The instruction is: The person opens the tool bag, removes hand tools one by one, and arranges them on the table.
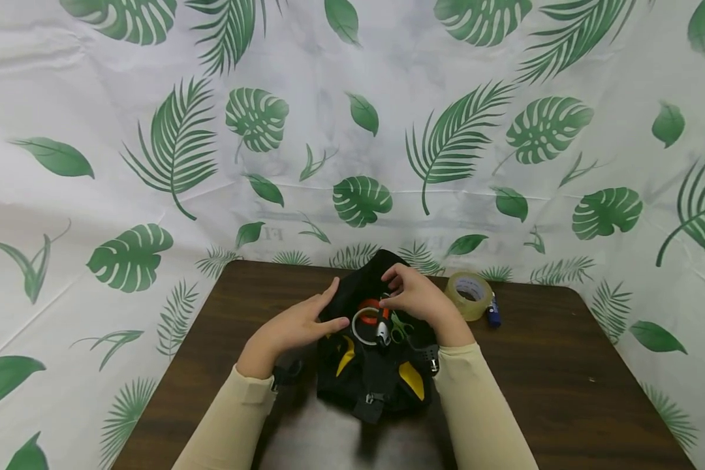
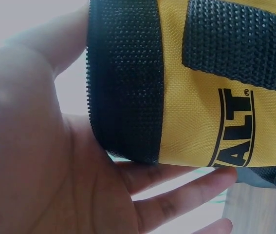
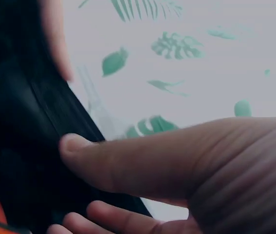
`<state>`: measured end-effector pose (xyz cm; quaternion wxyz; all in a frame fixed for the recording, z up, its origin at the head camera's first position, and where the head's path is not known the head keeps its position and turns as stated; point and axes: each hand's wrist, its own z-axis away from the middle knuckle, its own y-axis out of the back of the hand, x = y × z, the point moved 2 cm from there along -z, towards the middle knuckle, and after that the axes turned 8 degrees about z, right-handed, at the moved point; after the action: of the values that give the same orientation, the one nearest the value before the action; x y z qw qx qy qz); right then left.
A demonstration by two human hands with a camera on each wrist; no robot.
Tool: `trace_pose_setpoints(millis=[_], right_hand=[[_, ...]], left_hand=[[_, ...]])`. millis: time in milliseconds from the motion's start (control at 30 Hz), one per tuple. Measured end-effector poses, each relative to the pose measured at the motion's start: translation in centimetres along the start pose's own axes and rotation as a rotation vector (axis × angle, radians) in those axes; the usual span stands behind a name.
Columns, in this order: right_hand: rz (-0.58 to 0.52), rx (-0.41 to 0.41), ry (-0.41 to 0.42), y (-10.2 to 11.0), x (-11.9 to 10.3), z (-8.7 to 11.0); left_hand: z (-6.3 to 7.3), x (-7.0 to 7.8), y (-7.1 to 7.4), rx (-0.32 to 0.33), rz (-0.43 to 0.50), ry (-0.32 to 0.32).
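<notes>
A black and yellow tool bag (image 1: 378,372) sits open on the table, its dark back flap raised. Inside show a pale ring-shaped roll (image 1: 354,324), an orange ring (image 1: 368,305), a plier-like tool (image 1: 383,331) and green-handled scissors (image 1: 398,329). My left hand (image 1: 294,326) lies along the bag's left side, thumb over the opening; in the left wrist view its fingers stretch beneath the yellow panel (image 2: 191,117). Above the opening on the right is my right hand (image 1: 420,297), with loosely bent fingers. The right wrist view has its thumb and fingertips overlapping the black flap (image 3: 16,107).
Behind the right forearm stands a roll of clear tape (image 1: 472,307), with a small blue tube-like item (image 1: 493,312) beside it. The brown wooden table (image 1: 552,365) ends at a white curtain (image 1: 305,59) printed with green leaves.
</notes>
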<state>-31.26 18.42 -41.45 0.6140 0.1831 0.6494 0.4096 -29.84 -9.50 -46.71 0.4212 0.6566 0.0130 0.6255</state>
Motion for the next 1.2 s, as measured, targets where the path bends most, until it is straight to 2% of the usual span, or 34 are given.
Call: trace_pose_setpoints(millis=[133,333,667,867,1067,1200], right_hand=[[0.007,-0.007,-0.063,-1.1,-0.1,-1.1],[0.089,-0.007,-0.174,-3.3,1.8,-2.6],[0.17,-0.074,-0.256,-5.3,3.5,-2.8],[0.129,-0.11,-0.285,-5.7,3.6,-2.7],[0.04,-0.178,-0.29,-6.5,4.1,-2.8],[0.001,-0.163,-0.293,-7.1,4.5,-3.0]], left_hand=[[0.0,0.0,-0.2,-0.004,0.005,0.0],[0.1,0.0,-0.3,-0.019,0.002,-0.005],[0.0,-0.2,-0.2,-0.018,-0.01,-0.02],[0.0,-0.3,-0.1,-0.016,-0.018,-0.014],[0.2,-0.2,-0.2,-0.019,-0.019,-0.006],[0.3,-0.1,-0.2,-0.017,-0.021,-0.014]])
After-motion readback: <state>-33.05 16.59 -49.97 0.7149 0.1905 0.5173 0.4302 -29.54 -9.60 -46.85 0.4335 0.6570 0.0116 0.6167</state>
